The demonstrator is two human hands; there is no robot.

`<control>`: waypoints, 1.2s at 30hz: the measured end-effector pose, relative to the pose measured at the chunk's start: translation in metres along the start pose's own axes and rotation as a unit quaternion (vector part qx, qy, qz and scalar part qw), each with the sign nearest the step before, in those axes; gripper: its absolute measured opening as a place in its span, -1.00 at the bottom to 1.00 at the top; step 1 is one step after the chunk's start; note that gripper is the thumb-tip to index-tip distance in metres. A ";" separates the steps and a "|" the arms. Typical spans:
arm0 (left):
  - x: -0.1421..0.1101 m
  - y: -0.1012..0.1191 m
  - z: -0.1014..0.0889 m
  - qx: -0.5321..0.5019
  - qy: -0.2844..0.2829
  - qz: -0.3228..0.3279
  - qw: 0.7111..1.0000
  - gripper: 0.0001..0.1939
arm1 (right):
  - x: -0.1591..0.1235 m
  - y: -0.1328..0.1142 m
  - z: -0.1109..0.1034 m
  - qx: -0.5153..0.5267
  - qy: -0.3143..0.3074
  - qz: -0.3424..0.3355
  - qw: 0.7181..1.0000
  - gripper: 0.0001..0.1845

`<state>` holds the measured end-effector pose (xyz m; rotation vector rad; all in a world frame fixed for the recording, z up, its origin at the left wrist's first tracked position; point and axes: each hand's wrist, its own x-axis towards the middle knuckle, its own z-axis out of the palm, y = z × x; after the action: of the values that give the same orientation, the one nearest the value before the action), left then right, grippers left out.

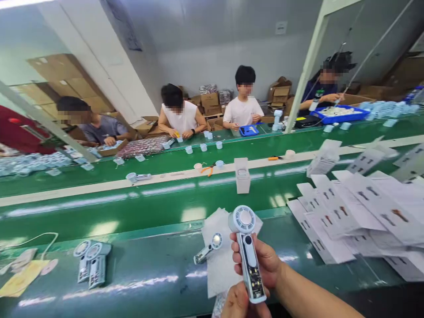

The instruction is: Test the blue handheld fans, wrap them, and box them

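Note:
Upright in front of me is a light blue handheld fan [247, 254], its round grille at the top and electronic parts showing in the lower handle. My right hand [269, 260] is closed around the handle from the right, fingertips showing on its left side. My left hand [236, 301] grips the bottom end of the handle. Behind the fan, a white sheet [218, 276] lies on the green bench, with a smaller-looking fan [209, 248] lying partly on it. To the left, two more light blue fans [94, 263] lie side by side.
Printed white boxes [351, 212] are heaped at the right. An upright open white box [242, 176] stands on the green conveyor line, near orange-handled pliers [208, 169]. A yellow cloth [23, 278] and a white cable lie far left. Several co-workers [243, 108] sit across.

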<state>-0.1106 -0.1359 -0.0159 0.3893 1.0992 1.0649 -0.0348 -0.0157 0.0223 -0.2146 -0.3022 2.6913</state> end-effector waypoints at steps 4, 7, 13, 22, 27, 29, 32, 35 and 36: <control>0.021 -0.011 -0.004 0.384 0.052 0.029 0.921 -0.43 | -0.049 -0.035 -0.011 0.024 0.043 -0.016 0.999 -0.40; 0.041 -0.021 -0.008 0.651 0.127 0.066 0.745 -0.47 | -0.077 -0.047 -0.018 0.025 0.123 -0.008 0.992 -0.42; 0.071 -0.017 -0.002 0.753 0.100 0.035 0.649 -0.73 | -0.112 -0.047 -0.033 -0.009 0.257 -0.029 0.966 -0.53; 0.080 0.003 0.013 0.677 0.157 0.068 0.716 -0.55 | -0.118 -0.061 -0.037 0.053 0.178 0.034 0.982 -0.43; 0.081 -0.004 0.004 0.620 0.159 0.068 0.765 -0.70 | -0.114 -0.064 -0.038 -0.010 0.157 -0.003 0.988 -0.50; 0.082 0.005 0.002 0.585 0.180 0.090 0.785 -0.64 | -0.112 -0.065 -0.038 -0.045 0.144 -0.017 0.988 -0.55; 0.085 0.020 0.003 0.431 0.209 0.115 0.870 -0.61 | -0.110 -0.065 -0.039 -0.085 0.148 -0.006 0.985 -0.59; 0.088 0.029 0.009 0.303 0.225 0.130 0.917 -0.71 | -0.106 -0.063 -0.042 -0.111 0.181 0.006 0.977 -0.55; 0.090 0.031 0.012 0.297 0.232 0.136 0.916 -0.72 | -0.104 -0.062 -0.044 -0.117 0.194 0.002 0.974 -0.53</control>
<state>-0.1111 -0.0416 -0.0357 0.8182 1.8473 1.0762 0.0919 0.0031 0.0061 -0.7972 -0.4937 2.5405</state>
